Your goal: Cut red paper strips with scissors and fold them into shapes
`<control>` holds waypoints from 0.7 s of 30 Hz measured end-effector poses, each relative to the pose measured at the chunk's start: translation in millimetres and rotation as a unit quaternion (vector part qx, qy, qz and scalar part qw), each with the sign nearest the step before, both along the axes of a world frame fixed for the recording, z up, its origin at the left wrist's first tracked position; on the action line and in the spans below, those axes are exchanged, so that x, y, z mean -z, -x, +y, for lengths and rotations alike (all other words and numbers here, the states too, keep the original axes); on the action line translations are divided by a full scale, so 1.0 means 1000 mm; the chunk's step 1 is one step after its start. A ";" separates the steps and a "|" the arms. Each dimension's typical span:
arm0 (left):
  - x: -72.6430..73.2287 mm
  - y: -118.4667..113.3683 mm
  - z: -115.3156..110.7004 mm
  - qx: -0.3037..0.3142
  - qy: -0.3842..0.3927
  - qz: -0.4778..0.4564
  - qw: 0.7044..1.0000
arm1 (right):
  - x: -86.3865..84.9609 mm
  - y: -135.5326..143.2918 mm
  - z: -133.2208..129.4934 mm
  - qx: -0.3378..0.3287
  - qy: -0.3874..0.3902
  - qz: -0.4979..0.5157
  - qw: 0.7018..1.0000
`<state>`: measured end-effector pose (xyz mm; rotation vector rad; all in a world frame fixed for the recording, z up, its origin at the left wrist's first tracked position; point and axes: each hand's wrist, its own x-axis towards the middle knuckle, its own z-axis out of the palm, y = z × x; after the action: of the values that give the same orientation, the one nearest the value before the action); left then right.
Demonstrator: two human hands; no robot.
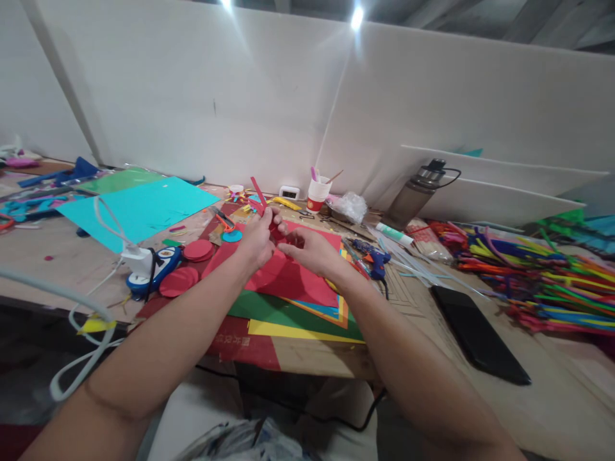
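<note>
- Your left hand [257,237] is closed, its fingers pinching a red strip [258,191] whose long end sticks up past the fingertips, away from you.
- Your right hand [310,248] is just beside it, fingers curled towards the left hand; you cannot tell whether it grips any of the red material, since the fingers hide that spot.
- Right below both hands is a red sheet [307,282], on top of a pile in which a green sheet [259,307] and a yellow sheet [298,331] stick out on your side.
- Near your left hand, to its left, you have a small blue disc [232,236], then red discs [179,280] in two groups.
- Beyond those discs, a white plug [137,261] stands by a blue device, and a turquoise sheet [144,208] lies farther out on the table [52,256].
- Ahead of your hands, near the wall, are a small white clock [289,192] and a paper cup [318,195].
- To the right of your right hand are a blue glue gun [378,257], a tilted bottle [413,195] farther back, a black phone [480,333] nearer you, and, well apart, a heap of coloured pipe cleaners [548,275].
</note>
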<state>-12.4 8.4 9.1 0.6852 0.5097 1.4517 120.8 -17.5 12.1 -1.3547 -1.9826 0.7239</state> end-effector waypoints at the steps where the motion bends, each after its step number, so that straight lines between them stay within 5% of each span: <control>1: -0.001 0.001 -0.001 0.012 -0.002 0.012 1.000 | -0.003 -0.003 0.002 0.007 -0.006 0.034 0.999; 5: 0.000 -0.002 -0.007 0.110 0.000 0.088 0.990 | -0.010 -0.011 0.008 0.033 -0.012 0.203 0.979; 8: 0.005 -0.008 -0.013 0.171 -0.019 0.144 0.974 | -0.011 -0.013 0.007 -0.020 0.059 0.284 0.957; 15: 0.010 -0.008 -0.018 0.242 -0.059 0.155 0.956 | -0.007 -0.013 0.007 -0.001 0.066 0.327 0.943; 21: 0.004 -0.005 -0.017 0.233 0.023 0.138 0.962 | -0.021 -0.030 0.016 0.101 -0.038 0.337 0.935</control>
<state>-7.1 -8.3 5.4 0.9094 0.5503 0.9055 150.8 -1.7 33.6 -1.0511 -1.2926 0.8601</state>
